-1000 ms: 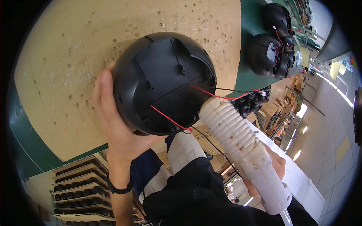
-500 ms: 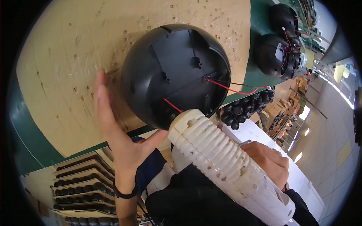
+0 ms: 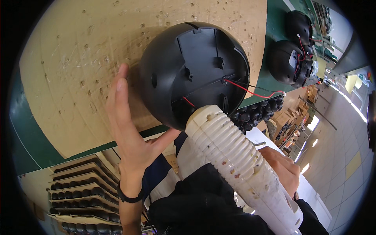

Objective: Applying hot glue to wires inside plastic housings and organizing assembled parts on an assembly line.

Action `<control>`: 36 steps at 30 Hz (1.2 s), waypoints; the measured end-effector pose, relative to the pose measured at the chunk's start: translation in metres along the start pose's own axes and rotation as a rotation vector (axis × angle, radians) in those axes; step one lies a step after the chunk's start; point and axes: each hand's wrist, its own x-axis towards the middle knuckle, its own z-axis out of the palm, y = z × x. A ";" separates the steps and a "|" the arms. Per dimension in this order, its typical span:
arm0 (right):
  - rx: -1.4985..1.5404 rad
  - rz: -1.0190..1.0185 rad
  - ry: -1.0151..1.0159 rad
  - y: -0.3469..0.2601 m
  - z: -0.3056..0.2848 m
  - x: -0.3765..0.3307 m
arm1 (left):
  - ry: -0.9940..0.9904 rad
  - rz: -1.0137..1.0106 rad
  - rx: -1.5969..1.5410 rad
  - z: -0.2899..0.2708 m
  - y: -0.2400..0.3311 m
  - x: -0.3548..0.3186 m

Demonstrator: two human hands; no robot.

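Observation:
A round black plastic shell (image 3: 164,51) with an opening in its face rests on the cardboard sheet (image 3: 70,98). Red and black wires (image 3: 254,94) come out of it and end in a small white connector. Beside the shell's left side is my left hand (image 3: 133,137), fingers stretched out and thumb at the lower rim; contact cannot be made out. A white ribbed tubular object (image 3: 235,160) crosses in front, its upper end over the shell's lower edge. Behind it, my right hand (image 3: 280,168) is closed, partly hidden. A short metallic tip shows by its fingers; what they hold is unclear.
More black shells with wires (image 3: 284,60) stand on the green tabletop (image 3: 270,25) at the right. Many small black round parts (image 3: 254,113) lie beyond the table edge. Lower left, layered cardboard sheets (image 3: 82,192) carry rows of black parts. Boxes (image 3: 288,117) are farther right.
The view has shifted, so most things sit farther right. The shell has turned slightly, bringing a side hole into sight. My left hand has stayed beside it; the right remains behind the white object.

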 end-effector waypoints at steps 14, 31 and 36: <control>-0.029 0.129 -0.049 -0.007 -0.013 -0.002 | -0.044 -0.011 -0.028 0.000 0.002 0.002; -0.071 0.256 -0.124 -0.002 0.008 0.063 | -0.056 -0.062 0.133 -0.008 0.011 -0.004; -0.104 0.290 -0.165 -0.004 0.037 0.086 | -0.026 -0.059 0.117 -0.007 0.004 -0.012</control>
